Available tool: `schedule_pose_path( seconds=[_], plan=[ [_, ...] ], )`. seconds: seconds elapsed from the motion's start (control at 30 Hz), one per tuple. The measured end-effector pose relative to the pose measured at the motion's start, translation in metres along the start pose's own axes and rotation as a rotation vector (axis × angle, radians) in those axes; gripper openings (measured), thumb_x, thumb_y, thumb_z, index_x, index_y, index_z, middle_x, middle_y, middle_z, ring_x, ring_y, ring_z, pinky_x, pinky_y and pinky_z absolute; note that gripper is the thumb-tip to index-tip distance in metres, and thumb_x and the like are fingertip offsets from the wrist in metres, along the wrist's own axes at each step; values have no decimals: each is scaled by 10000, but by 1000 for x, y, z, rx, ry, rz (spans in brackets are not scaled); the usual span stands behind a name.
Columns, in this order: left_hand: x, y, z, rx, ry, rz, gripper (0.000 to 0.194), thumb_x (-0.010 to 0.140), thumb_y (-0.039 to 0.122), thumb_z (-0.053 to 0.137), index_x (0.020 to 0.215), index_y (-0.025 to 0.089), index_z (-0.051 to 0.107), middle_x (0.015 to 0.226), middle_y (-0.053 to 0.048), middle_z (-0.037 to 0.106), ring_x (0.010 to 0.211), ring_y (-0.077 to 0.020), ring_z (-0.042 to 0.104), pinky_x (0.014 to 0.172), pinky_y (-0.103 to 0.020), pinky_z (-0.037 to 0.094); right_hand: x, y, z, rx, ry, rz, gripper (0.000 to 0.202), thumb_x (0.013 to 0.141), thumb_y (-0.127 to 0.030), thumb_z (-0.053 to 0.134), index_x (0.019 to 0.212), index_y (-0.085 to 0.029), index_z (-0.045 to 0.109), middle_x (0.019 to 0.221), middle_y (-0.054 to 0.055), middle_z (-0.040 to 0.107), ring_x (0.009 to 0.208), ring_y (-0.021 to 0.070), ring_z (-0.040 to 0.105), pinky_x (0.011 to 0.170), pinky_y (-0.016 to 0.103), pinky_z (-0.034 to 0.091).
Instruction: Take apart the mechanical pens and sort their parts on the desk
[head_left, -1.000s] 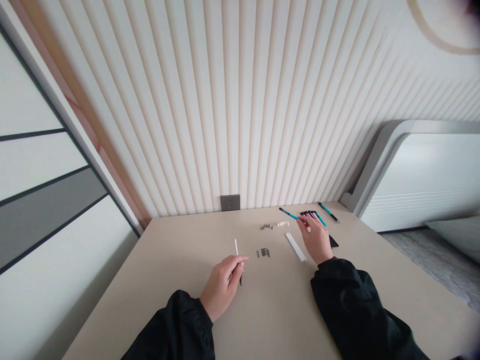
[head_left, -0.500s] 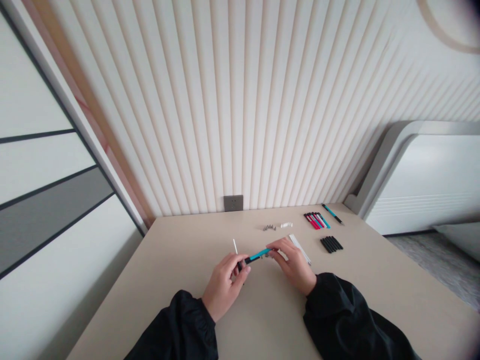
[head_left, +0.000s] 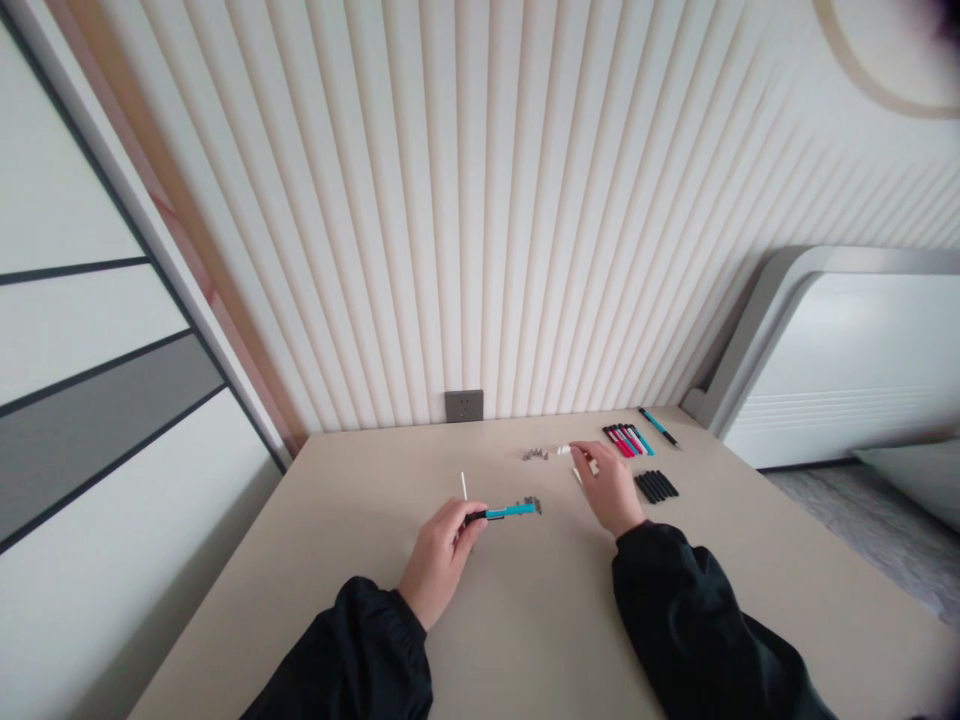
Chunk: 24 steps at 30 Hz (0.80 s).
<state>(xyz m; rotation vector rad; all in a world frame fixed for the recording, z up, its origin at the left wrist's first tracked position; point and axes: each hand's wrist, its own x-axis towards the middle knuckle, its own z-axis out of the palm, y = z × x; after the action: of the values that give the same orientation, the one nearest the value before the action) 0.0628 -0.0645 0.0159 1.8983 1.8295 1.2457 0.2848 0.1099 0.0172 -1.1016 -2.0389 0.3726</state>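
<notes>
My left hand (head_left: 437, 560) pinches the black end of a blue pen barrel (head_left: 511, 510), which points to the right above the table. Small grey parts (head_left: 533, 503) lie by the barrel's free end. A thin white stick (head_left: 463, 486) stands out just beyond my left fingertips. My right hand (head_left: 606, 487) is over the small white pieces (head_left: 564, 450), its thumb and forefinger closed near them; whether it grips one is too small to tell. Another cluster of grey pieces (head_left: 535, 454) lies left of the white ones.
Several red, white and blue pen barrels (head_left: 628, 440) lie at the back right, with several black pieces (head_left: 657, 487) in front. A blue and black pen (head_left: 658, 427) lies farther right. A wall socket (head_left: 463, 406) is behind the table (head_left: 360, 500).
My right hand has let go of the blue barrel and moved right and back to the white pieces. My left hand still holds the barrel, now more level.
</notes>
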Motion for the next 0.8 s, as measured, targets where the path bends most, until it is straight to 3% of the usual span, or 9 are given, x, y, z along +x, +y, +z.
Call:
schedule_pose_path(
  seconds=[0.07, 0.2, 0.47, 0.57, 0.67, 0.8],
  plan=[
    [0, 0, 1, -2, 3, 8, 198, 941, 321, 446, 1001, 204, 594, 850, -27, 620, 688, -142, 561, 662, -256, 465, 13, 21, 1, -104, -13, 134, 297, 904, -337, 455, 930, -175, 703, 890, 103, 706, 864, 216, 638, 871, 362, 462],
    [0, 0, 2, -7, 12, 14, 170, 927, 300, 473, 991, 211, 602, 822, -14, 619, 669, -136, 554, 632, -241, 455, 25, 46, 9, -133, -44, 186, 262, 824, -332, 540, 924, -158, 708, 920, 109, 709, 864, 214, 644, 820, 331, 475],
    [-1, -2, 1, -1, -16, 4, 189, 937, 311, 456, 1016, 206, 592, 829, -16, 605, 675, -134, 547, 640, -247, 452, 26, 51, 14, -78, -56, 186, 254, 822, -354, 531, 759, -168, 693, 811, 82, 717, 734, 186, 644, 710, 290, 478],
    [-1, -1, 1, -4, -20, -2, 197, 942, 321, 446, 1019, 205, 587, 834, -20, 600, 668, -133, 541, 633, -249, 449, 21, 41, 6, -54, -14, 176, 313, 869, -362, 459, 809, -160, 690, 815, 93, 718, 744, 195, 645, 721, 306, 488],
    [0, 2, 1, -4, -17, -5, 206, 943, 335, 441, 1011, 206, 587, 835, -24, 603, 660, -135, 539, 631, -253, 449, 7, 16, -2, 31, 47, 41, 287, 882, -363, 462, 900, -178, 682, 846, 79, 713, 753, 194, 637, 744, 322, 497],
    [0, 2, 0, 6, 0, -10, 205, 941, 338, 442, 997, 204, 587, 822, -23, 602, 675, -145, 545, 645, -260, 450, -18, -26, -8, 177, -78, -235, 199, 897, -295, 491, 950, -214, 665, 855, 57, 682, 756, 174, 615, 753, 311, 506]
  ],
)
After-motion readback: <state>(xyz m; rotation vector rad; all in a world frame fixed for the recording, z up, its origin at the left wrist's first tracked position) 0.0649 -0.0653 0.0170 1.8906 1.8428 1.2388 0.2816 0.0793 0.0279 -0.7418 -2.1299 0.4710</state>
